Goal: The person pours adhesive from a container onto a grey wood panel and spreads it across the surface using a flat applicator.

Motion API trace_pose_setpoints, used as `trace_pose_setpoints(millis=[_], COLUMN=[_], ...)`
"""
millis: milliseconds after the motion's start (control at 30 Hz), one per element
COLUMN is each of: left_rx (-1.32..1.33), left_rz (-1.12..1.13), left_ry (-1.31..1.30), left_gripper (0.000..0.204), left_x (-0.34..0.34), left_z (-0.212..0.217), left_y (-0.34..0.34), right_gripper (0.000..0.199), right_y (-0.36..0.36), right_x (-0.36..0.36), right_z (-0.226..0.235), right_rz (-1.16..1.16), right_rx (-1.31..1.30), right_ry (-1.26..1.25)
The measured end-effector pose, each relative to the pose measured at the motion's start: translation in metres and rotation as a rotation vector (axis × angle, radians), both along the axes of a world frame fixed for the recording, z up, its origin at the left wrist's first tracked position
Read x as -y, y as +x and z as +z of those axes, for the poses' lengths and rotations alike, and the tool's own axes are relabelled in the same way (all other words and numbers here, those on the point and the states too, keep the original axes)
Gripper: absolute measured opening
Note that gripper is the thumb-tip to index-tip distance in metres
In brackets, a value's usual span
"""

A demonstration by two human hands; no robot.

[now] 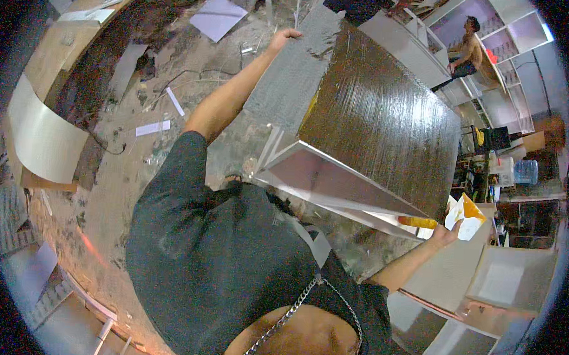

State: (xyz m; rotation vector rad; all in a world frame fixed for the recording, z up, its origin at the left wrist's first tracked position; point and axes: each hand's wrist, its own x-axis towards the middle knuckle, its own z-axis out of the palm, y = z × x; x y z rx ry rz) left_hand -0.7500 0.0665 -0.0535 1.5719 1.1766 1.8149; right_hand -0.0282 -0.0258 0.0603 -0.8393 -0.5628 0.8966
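A large box-like cabinet stands in front of me, its top face brown, glossy and streaked as if wet. Along the left side of that face lies a grey textured sheet. My left hand is closed on the sheet's far left edge, arm stretched out. At the near right corner of the cabinet, my right hand is closed around a white and yellow piece, thin and bent-looking. What exactly this piece is I cannot make out; its lower part is hidden by my fingers.
A person sits at the back right beside white shelving units. More open cabinets stand at the right. Offcuts, a pale square panel and a cable litter the floor. At the left, a curved white sheet leans near a long board.
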Motion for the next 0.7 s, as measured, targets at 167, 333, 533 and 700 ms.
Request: trace_pose_setpoints(millis=[167,333,533,700], left_rx=[-0.006,0.174,0.234,0.639], left_rz=[-0.002,-0.14,-0.062,-0.114], left_ry=[-0.004,0.048,-0.175,-0.526], left_gripper=[0.028,0.021,0.019,0.024], left_x=[-0.002,-0.005,0.017,0.056], left_z=[0.002,0.008,0.036,0.103], left_y=[-0.003,0.009,0.003,0.086], right_gripper=[0.058,0.051,0.045,0.039], right_y=[0.016,0.105,0.084,-0.104], right_x=[0.0,-0.024,-0.044,-0.04], right_z=[-0.001,0.01,0.113,0.209], right_rz=[-0.019,0.125,-0.178,0.142], right_rx=[0.532,0.036,1.336,0.502], right_ry=[0.017,0.199,0.178,-0.134])
